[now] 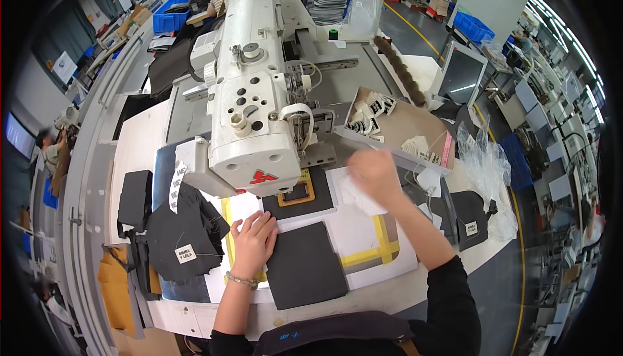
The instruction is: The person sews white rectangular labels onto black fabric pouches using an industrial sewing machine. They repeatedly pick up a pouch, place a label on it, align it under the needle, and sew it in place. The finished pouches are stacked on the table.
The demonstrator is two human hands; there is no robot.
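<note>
My left hand (254, 244) lies flat with its fingers apart, on the white template sheet (354, 236) and against the left edge of a black fabric panel (306, 265). My right hand (376, 175) is raised over the sheet's right part, its fingers curled in and slightly blurred; what they hold, if anything, is hidden. Just past my left hand, a second black panel (318, 190) lies under the head of a white sewing machine (253, 142). A yellowish clamp frame (296, 199) presses on that panel. Beyond my right hand stands an open cardboard box (396, 125) with loose fabric labels inside.
Dark cut pieces (185, 233) with a label on top are piled at the left, beside mustard-coloured fabric (117, 284) at the table edge. To the right lie a labelled black piece (468, 216) and clear plastic bags (490, 174). A screen (462, 73) stands behind the box.
</note>
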